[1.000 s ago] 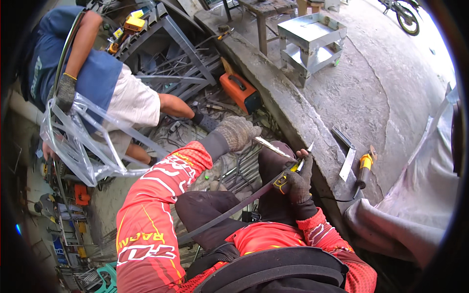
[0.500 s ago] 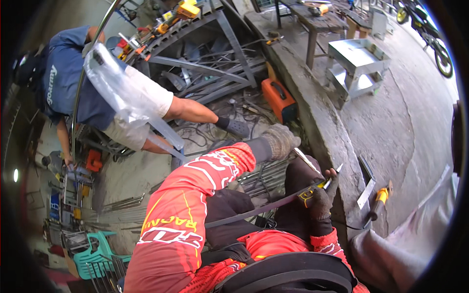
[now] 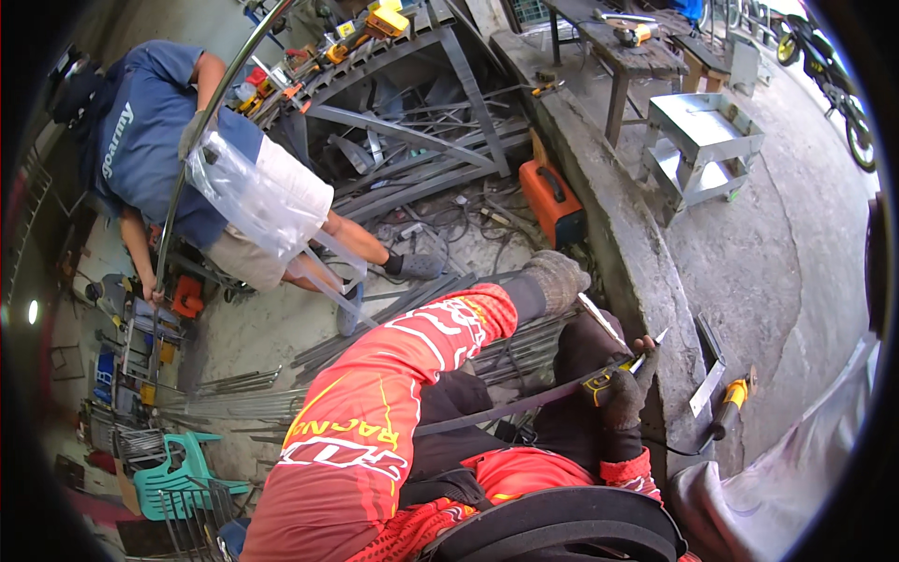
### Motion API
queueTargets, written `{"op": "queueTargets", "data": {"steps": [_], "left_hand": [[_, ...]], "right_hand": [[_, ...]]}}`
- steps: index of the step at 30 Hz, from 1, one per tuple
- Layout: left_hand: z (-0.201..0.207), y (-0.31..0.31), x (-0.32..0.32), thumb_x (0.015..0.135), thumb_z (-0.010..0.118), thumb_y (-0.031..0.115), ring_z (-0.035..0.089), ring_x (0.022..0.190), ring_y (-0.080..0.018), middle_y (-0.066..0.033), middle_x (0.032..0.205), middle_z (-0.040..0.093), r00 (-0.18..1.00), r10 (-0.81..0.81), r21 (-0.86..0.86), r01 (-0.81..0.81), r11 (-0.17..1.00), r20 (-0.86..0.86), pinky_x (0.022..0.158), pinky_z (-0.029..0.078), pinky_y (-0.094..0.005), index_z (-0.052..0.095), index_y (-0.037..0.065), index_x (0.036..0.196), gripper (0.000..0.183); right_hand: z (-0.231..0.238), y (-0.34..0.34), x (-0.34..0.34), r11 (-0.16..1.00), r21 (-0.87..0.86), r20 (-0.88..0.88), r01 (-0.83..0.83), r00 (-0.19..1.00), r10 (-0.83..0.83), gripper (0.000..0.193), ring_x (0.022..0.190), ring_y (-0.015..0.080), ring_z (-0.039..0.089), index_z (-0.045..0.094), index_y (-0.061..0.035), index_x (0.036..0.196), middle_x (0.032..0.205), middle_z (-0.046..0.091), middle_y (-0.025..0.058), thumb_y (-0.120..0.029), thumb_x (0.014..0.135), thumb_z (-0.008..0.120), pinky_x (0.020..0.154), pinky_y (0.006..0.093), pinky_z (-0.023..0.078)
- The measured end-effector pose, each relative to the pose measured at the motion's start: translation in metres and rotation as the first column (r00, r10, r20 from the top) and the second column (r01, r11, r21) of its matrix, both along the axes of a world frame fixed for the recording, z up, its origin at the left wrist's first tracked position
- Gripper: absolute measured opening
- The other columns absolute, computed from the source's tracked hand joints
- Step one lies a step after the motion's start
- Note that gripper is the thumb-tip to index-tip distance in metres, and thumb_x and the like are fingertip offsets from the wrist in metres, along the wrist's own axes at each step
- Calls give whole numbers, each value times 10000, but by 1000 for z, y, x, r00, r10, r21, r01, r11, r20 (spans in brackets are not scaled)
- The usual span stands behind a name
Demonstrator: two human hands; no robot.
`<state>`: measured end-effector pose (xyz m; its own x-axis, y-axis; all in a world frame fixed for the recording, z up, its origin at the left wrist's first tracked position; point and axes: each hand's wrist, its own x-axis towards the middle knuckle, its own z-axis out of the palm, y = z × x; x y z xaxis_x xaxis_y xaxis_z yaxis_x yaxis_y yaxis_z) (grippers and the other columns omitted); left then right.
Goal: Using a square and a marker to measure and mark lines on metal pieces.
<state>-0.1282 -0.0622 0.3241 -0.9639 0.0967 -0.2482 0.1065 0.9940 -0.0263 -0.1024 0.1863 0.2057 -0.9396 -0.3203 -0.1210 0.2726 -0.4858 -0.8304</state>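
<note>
My left hand (image 3: 556, 281), in a grey-brown knit glove, is closed at the upper end of a narrow pale bar (image 3: 602, 319) that slants down over my dark-trousered knee. My right hand (image 3: 626, 398), in a glove with bare fingertips, is closed on a yellow and black tape measure (image 3: 597, 382). A slim piece with a pale pointed tip (image 3: 661, 335) sticks out between its fingers. The bar's lower end comes close to these fingertips; whether they touch it I cannot tell. A dark flat strap or strip (image 3: 510, 409) runs leftward from near the tape measure across my lap.
At left, another person (image 3: 169, 155) grips a long curved metal tube (image 3: 175, 197). An orange machine (image 3: 552, 199) stands beside the concrete ledge (image 3: 623, 220). Right of me lie a metal square (image 3: 707, 382) and a yellow angle grinder (image 3: 732, 403). Metal bars (image 3: 375, 328) cover the floor ahead.
My view has shifted slightly, and both my hands keep their holds. The other person's foot has moved back to the left, and a second shoe now shows.
</note>
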Motion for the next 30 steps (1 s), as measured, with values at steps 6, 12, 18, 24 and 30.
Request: {"op": "queueTargets", "data": {"steps": [6, 12, 18, 24, 30], "left_hand": [[0, 2, 2, 842, 649, 228, 716, 908, -381, -176, 898, 726, 996, 81, -34, -80, 996, 28, 767, 541, -519, 735, 117, 968, 188], [-24, 5, -5, 777, 651, 215, 722, 903, -366, -166, 862, 731, 992, 41, -54, -35, 998, 121, 780, 546, -511, 751, 124, 925, 200], [-23, -5, 10, 797, 651, 263, 696, 845, -364, -137, 866, 721, 994, -2, 69, -5, 998, 106, 778, 532, -498, 747, 193, 953, 196], [-39, -17, 36, 864, 600, 236, 673, 960, -390, -169, 990, 706, 980, 173, 162, -187, 969, 96, 842, 521, -500, 712, 204, 1064, 231], [-70, -14, 96, 908, 588, 273, 658, 1026, -424, -245, 1066, 690, 822, 566, 264, -560, 785, 63, 857, 507, -530, 688, 139, 1156, 299]], "right_hand": [[-5, -3, 3, 999, 32, -7, 9, 1000, -9, 819, 1044, 196, 561, 360, -85, 1488, 1381, 436, 111, 71, 716, 586, 870, 343, 534], [3, 6, 8, 991, 127, 6, -37, 999, 37, 869, 1264, 253, 492, 310, -61, 1527, 1419, 447, 123, 27, 724, 632, 989, 374, 498], [-3, -7, -5, 945, 312, -225, 96, 974, -25, 898, 1385, 299, 410, 328, 8, 1511, 1465, 435, 196, -168, 719, 714, 1146, 370, 320], [-18, -5, -3, 998, -62, -31, 18, 999, -20, 1014, 980, 228, 618, 218, -125, 1568, 1237, 547, 170, -60, 682, 707, 790, 357, 557], [1, -2, 4, 998, -49, 18, -33, 999, 33, 1044, 942, 273, 662, 199, -136, 1578, 1185, 569, 174, -18, 673, 706, 800, 414, 581]]}}
